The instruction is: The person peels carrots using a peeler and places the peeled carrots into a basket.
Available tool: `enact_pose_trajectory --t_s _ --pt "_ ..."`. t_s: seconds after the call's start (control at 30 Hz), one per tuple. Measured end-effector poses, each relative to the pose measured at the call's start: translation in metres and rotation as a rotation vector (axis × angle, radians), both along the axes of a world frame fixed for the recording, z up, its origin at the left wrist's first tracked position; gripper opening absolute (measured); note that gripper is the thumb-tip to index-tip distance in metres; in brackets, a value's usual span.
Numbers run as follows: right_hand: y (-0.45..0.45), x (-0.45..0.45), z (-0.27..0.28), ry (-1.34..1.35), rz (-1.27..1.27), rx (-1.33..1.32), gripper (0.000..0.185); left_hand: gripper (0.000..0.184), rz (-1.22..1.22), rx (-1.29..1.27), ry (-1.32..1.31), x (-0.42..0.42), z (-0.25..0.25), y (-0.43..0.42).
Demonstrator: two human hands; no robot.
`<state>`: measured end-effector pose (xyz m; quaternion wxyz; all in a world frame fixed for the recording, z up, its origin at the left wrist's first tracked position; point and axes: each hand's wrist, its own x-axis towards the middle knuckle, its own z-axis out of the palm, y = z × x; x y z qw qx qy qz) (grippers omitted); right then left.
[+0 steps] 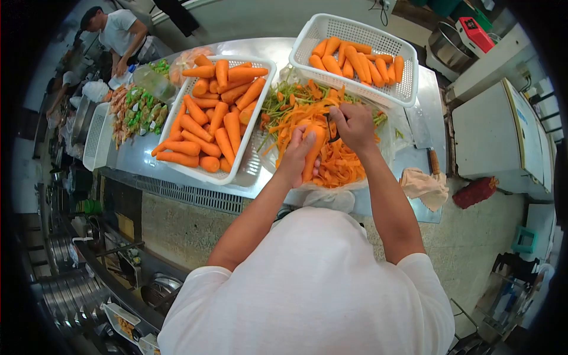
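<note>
My left hand is wrapped round an orange carrot, held over a heap of carrot peelings. Closed round a dark-handled peeler, my right hand is at the carrot's right side; the peeler's blade is too small to make out. Green carrot tops lie with the peelings on a clear plastic bag. On the left a white perforated basket holds several carrots, and another white basket with several carrots stands behind, to the right.
On the metal table, a cleaver, a wooden-handled knife and a cloth lie at the right. Green and orange food pieces are at the left. A person stands at the far left.
</note>
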<state>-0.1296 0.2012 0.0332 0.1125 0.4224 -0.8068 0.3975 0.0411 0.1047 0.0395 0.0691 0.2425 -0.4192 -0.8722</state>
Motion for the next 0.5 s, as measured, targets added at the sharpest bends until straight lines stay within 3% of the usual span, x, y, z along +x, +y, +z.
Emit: enact_pose_trajectory --t_s 0.07,0.17,0.3,0.4,0.43,0.5 --pt "-0.001 0.014 0.011 0.092 0.165 -0.134 0.044 0.038 -0.027 0.022 0.009 0.0 -0.007 -0.002" --pt "-0.003 -0.008 -0.009 -0.1 0.084 -0.041 0.044 0.037 -0.027 0.097 0.014 -0.003 -0.007 0.0" --pt "0.001 0.001 0.003 -0.011 0.039 -0.02 0.044 0.038 0.032 0.182 -0.047 -0.008 -0.006 -0.004" --pt "-0.003 0.003 -0.001 0.053 0.153 -0.108 0.044 0.043 -0.049 0.243 -0.026 -0.014 -0.02 -0.014" --pt "-0.002 -0.008 -0.013 -0.038 0.06 -0.01 0.044 0.043 -0.049 0.233 -0.017 -0.015 -0.016 -0.015" --pt "-0.011 -0.03 -0.02 -0.111 -0.024 0.069 0.045 0.063 -0.053 -0.004 -0.053 -0.013 -0.005 -0.009"
